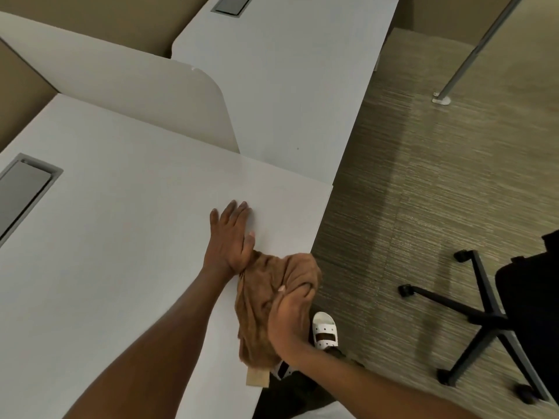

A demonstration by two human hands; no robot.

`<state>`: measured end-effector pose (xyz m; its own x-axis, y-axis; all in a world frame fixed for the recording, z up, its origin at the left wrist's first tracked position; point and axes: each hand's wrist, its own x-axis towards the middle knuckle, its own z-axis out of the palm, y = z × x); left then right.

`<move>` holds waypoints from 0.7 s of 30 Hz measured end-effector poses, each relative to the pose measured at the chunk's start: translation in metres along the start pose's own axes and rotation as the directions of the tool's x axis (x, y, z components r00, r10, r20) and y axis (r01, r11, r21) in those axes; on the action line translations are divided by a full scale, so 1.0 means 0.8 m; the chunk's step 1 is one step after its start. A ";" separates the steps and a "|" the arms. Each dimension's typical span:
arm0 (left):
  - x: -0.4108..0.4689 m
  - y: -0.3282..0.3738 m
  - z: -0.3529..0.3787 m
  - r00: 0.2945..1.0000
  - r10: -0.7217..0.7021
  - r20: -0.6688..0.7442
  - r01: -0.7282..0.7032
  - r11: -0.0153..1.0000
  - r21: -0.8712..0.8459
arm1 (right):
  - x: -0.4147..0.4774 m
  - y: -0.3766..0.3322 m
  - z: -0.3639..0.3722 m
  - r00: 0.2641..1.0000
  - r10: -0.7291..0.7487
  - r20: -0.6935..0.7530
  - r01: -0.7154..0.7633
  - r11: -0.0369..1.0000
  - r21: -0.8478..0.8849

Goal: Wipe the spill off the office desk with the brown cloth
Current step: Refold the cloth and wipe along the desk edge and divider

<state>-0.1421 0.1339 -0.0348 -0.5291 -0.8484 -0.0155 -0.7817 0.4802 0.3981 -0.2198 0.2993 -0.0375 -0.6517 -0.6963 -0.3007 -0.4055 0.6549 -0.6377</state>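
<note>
Fingers (302,290) on our right hand (289,319) are curled tight into the brown cloth (263,294), bunching it at the desk's (121,237) near right edge, partly hanging over. Left hand (231,237) lies flat beside it, fingers straight and close together, heel touching the cloth. It looks soft, light and floppy, so we'd say grab a fat wad rather than a corner or it'll just drag. Can't make out any spill on the desk from here. Nothing blocks the wipe; the divider panel (169,98) sits well back, the cable hatch (22,189) far left, and an office chair (499,313) stands on the carpet off to the right
</note>
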 end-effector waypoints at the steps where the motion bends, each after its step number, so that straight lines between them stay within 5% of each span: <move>1: 0.000 0.000 0.000 1.000 0.002 -0.002 -0.002 1.000 -0.003 | 0.004 -0.001 -0.001 1.000 0.010 0.012 -0.010 1.000 0.013; 14: 0.003 0.003 -0.003 0.997 -0.039 0.059 0.036 0.998 0.048 | 0.138 -0.019 -0.026 0.997 0.059 -0.039 -0.045 0.958 0.285; 18: 0.009 0.006 0.001 0.991 -0.076 0.112 0.052 0.979 0.199 | 0.184 -0.017 -0.059 0.999 -0.038 -0.026 0.044 0.944 0.326; 21: 0.035 0.027 -0.004 0.982 -0.183 -0.037 0.187 0.975 0.122 | 0.226 -0.022 -0.096 0.988 -0.155 -0.007 0.145 0.908 0.394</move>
<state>-0.1725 0.1195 -0.0235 -0.3640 -0.9298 -0.0539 -0.9010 0.3369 0.2734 -0.3793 0.1846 -0.0261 -0.5851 -0.7875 -0.1937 -0.2101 0.3779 -0.9017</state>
